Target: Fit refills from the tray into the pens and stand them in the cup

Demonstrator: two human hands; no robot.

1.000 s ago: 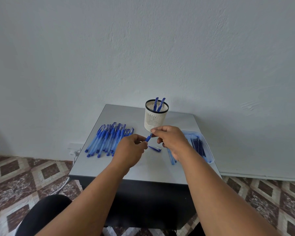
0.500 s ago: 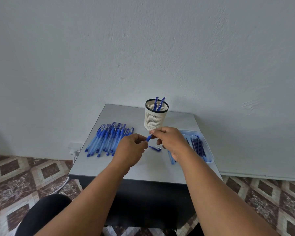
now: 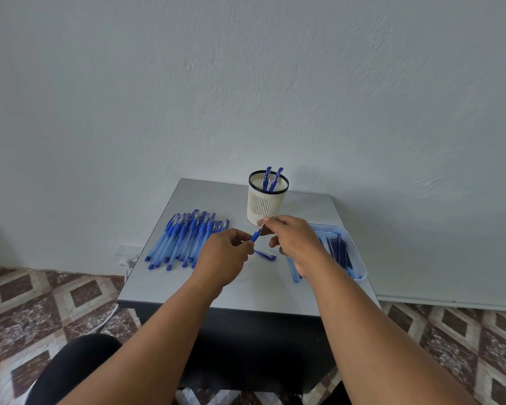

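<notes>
Over the middle of the grey table I hold one blue pen between both hands. My left hand grips its barrel, and my right hand pinches its tip end just in front of the cup. The white slotted cup with a black rim stands at the back with two blue pens in it. A row of several blue pens lies at the left. The clear blue tray at the right holds several dark refills.
A blue pen cap lies on the table under my hands. A pale blue pen barrel lies beside the tray, partly behind my right wrist. A white wall stands right behind the table. A wall socket and cable sit left of the table.
My right hand has shifted slightly on the pen's tip end. The left hand keeps the barrel in the same place.
</notes>
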